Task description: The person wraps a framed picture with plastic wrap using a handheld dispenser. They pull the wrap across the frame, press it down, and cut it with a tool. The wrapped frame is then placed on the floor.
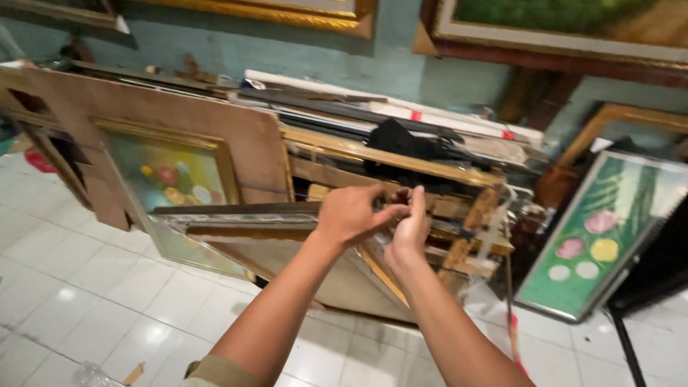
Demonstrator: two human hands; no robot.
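while two flower paintings (168, 175) lean nearby, left hand (351, 213) and right hand (410, 228) pinch one frame corner (390, 276).

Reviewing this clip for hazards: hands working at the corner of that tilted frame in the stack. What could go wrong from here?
1. The tilted frame sits loosely among stacked frames; it may slide onto the tile floor.
2. Left hand and right hand pinch near the corner; fingers could get nipped.
3. The leaning flower painting could be knocked.
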